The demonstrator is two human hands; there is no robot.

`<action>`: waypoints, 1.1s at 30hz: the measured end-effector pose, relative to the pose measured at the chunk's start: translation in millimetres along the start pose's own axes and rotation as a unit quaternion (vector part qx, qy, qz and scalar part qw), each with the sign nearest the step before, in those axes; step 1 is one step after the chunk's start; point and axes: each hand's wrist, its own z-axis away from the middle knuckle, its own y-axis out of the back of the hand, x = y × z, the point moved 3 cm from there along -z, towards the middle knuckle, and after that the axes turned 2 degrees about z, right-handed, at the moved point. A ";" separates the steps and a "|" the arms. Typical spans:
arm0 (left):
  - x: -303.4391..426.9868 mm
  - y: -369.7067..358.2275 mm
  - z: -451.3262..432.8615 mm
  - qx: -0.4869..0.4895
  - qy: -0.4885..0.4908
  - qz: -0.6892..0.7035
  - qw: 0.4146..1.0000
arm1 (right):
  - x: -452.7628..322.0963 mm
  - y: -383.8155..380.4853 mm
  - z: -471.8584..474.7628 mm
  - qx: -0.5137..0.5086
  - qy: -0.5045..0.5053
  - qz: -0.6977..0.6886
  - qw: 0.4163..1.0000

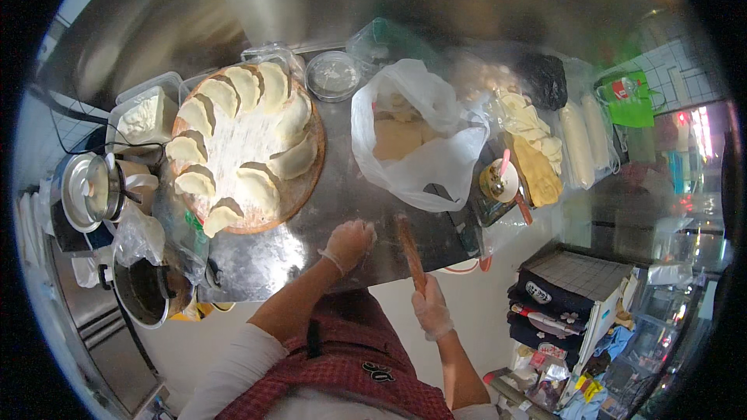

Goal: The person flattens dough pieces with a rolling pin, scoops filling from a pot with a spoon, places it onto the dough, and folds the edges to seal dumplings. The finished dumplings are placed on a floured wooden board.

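Observation:
My right hand (pixel 432 307), in a clear thin glove, grips one end of a wooden rolling pin (pixel 412 251). The pin points away from me, over the front edge of the steel worktop (pixel 338 198). My left hand (pixel 349 245), gloved too, rests low over the worktop to the pin's left; its fingers are bent, and whatever may be under them is hidden. Beyond it to the left, several folded half-moon dumplings (pixel 219 96) lie around a floured round wooden board (pixel 233 143). An open white plastic bag (pixel 370 169) holding pale dough-like pieces (pixel 397 137) stands ahead.
A tub of flour (pixel 143 114) stands left of the board, near a metal pot (pixel 140 291). At right are a bowl with a pink-handled spoon (pixel 500 181), yellowish dough (pixel 534 172) and wrapped white rolls (pixel 576 146). A clear round container (pixel 333 76) sits at the back.

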 end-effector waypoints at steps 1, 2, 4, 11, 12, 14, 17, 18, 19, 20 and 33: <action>4.4 0.4 8.9 -0.068 -0.009 -0.010 0.998 | 6.8 -1.7 8.8 0.005 0.006 -0.002 1.000; 8.0 4.8 18.7 -0.093 -0.006 -0.017 0.995 | 13.3 -3.5 17.8 0.011 -0.005 -0.012 1.000; 17.6 11.3 34.8 -0.169 -0.011 -0.040 0.985 | 22.1 -9.7 33.3 0.023 -0.025 -0.032 0.999; 52.6 1.3 10.1 -0.015 -0.092 -0.008 0.996 | 34.6 -35.7 71.3 0.059 -0.042 -0.052 0.996; 52.8 -4.9 5.4 -0.015 -0.086 -0.029 0.996 | 35.5 -37.2 73.3 0.059 -0.052 -0.067 0.995; 54.1 -14.4 -2.8 -0.018 -0.077 -0.021 0.997 | 33.2 -36.0 77.2 0.075 -0.039 -0.055 0.995; 58.0 -14.7 -12.7 -0.017 -0.054 -0.007 0.998 | 25.2 -26.9 76.5 0.075 -0.054 -0.066 0.994; 60.0 -11.8 -16.3 -0.017 -0.052 -0.006 0.998 | 20.1 -21.4 76.2 0.084 -0.048 -0.040 0.994; 60.4 -7.7 -18.7 -0.016 -0.051 -0.006 0.999 | 14.6 -16.0 74.0 0.094 -0.041 -0.014 0.995; 60.5 -2.2 -20.0 0.007 -0.060 0.004 0.998 | 10.6 -11.2 72.6 0.099 -0.046 -0.006 0.994; 30.4 -19.5 34.2 -0.008 0.221 0.137 0.966 | 12.5 33.1 -70.4 0.087 0.162 0.349 0.919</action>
